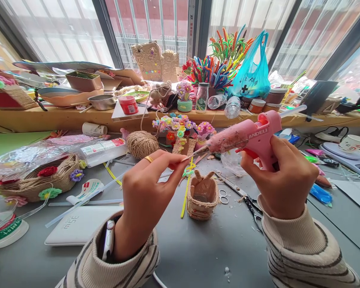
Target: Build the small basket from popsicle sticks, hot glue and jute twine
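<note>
My right hand (283, 176) is wrapped round the handle of a pink hot glue gun (243, 138), with a clear glue stick (294, 111) poking out of its back end. The gun's metal nozzle points left and down toward my left fingertips. Thumb and forefinger of my left hand (156, 188) are pinched right at the nozzle tip; whatever lies between them is too small to make out. Below and between the hands, a small twine-wrapped basket (202, 198) stands on the grey table, with stubby pieces rising from its back rim.
Scissors (253, 208) lie right of the basket. A twine ball (142, 145) and pipe-cleaner flowers (180, 126) stand behind. At left are a flower-trimmed twine basket (37, 182) and a white power bank (81, 226). A kitchen scale (346, 158) sits at right, and a crowded ledge (102, 116) runs behind.
</note>
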{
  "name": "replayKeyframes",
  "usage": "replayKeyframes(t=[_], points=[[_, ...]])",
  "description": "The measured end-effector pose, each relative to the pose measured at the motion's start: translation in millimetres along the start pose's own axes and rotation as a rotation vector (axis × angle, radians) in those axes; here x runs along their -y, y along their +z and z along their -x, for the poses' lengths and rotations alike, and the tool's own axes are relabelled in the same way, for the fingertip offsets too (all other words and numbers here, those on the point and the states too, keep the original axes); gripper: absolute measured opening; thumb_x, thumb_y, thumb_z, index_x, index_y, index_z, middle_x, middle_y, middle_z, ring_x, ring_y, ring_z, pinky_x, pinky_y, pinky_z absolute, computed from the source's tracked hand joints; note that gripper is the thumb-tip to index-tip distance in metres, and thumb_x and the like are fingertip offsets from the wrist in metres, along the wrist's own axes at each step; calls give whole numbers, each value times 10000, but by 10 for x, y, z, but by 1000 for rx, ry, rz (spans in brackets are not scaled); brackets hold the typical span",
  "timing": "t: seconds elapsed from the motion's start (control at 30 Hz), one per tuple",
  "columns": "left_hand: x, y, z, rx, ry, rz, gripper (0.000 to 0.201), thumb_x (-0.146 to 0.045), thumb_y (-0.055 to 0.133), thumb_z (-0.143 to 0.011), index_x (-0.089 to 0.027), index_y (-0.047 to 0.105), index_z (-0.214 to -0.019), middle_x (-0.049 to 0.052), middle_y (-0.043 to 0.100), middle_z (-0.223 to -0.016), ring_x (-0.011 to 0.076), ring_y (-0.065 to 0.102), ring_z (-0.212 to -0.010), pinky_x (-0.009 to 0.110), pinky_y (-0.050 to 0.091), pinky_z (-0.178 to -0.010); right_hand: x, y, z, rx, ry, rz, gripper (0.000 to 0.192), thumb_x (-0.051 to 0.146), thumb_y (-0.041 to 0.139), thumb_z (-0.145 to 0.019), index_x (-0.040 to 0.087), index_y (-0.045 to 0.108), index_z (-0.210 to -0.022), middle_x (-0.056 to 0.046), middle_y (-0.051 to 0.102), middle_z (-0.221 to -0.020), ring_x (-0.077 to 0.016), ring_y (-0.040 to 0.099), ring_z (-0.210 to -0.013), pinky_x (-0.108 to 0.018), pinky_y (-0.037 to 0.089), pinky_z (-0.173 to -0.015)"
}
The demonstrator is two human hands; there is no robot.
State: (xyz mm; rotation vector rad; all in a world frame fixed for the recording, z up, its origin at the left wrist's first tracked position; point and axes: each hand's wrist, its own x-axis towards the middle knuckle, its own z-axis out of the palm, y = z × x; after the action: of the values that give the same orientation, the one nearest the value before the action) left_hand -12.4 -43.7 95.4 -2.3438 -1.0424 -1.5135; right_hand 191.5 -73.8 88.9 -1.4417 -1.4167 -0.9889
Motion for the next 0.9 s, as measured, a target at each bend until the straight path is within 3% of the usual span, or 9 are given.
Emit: replayKeyframes(t=[0.4,0.9], points=[[18,-13,2,-17,0,6,24,-176,641,-727,-154,640,-738,-17,657,-678,78,586,-616,190,443,-612,-43,16,6,-82,-31,2,112,232,590,-635,174,498,-609,40,361,-516,-84,306,-447,-238,255,-415],[-3,-29,-5,-3,-11,-20,16,-215,604,-755,-226,615,-752,-37,652,-674,108,595,-581,239,481,-566,-32,-1,-7,-14,4,-29,94,252,576,-670,195,505,-646,12,371,-545,-99,305,-474,-254,245,-440]])
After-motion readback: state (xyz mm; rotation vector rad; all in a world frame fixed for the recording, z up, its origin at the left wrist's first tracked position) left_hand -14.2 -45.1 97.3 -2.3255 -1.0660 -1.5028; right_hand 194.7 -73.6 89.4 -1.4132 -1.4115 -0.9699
